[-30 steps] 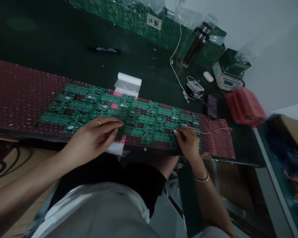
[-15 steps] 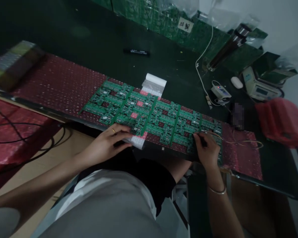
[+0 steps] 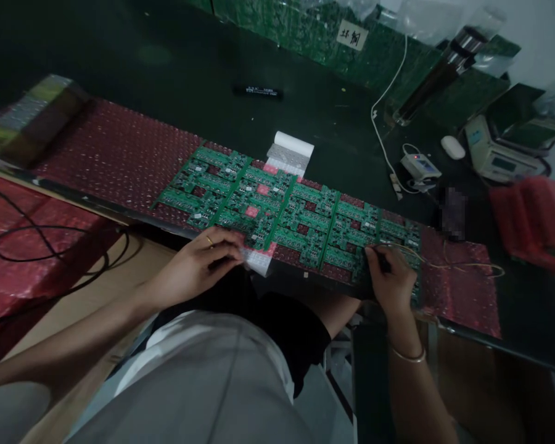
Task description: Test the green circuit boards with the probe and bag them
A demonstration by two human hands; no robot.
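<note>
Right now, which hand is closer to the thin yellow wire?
Right. The right hand is at the left end of the thin yellow wire; the left hand is farther left, beside the white strip.

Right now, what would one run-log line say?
left hand: by white strip | right hand: over green boards | boards: on red bubble wrap

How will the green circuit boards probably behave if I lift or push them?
The green circuit boards look thin and flat, so they are probably stiff and light. Their gapped outlines suggest they may be fragile when bent. The bumpy red bubble wrap might resist sliding.
</note>
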